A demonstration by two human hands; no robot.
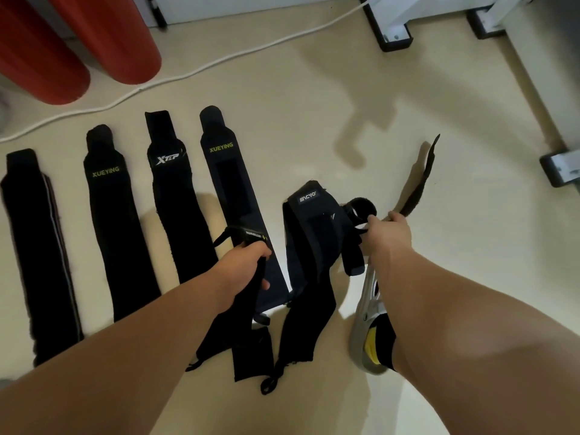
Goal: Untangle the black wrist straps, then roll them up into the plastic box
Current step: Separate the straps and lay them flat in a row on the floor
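Wrist straps in black are seen spread over a pale floor (pixel 345 98). Four straightened straps are laid side by side on the left: a plain one with a pale edge line (pixel 37 246), one marked XUEYING (pixel 116 227), one marked XTEP (pixel 175 202) and a second XUEYING strap (pixel 232 189), whose near end is hidden beneath the left hand. A tangled bundle of straps (pixel 310 246) lies just right of them, between the two forearms, with loose tails and thumb loops trailing toward the camera. Two red cylinders (pixel 78 42) stand at the top left, and a white cable (pixel 219 61) is run across the floor behind the row. White frame legs with black feet (pixel 392 29) are seen at the top right. A silver and yellow object (pixel 367 328) lies under the right forearm, partly hidden. The left hand (pixel 244 271) is closed in a grip around one black strap (pixel 254 237) with a yellow-marked label. The right hand (pixel 389 237) is closed on the bundle's looped end and on a strap tail (pixel 420 180) that is lifted off the floor.
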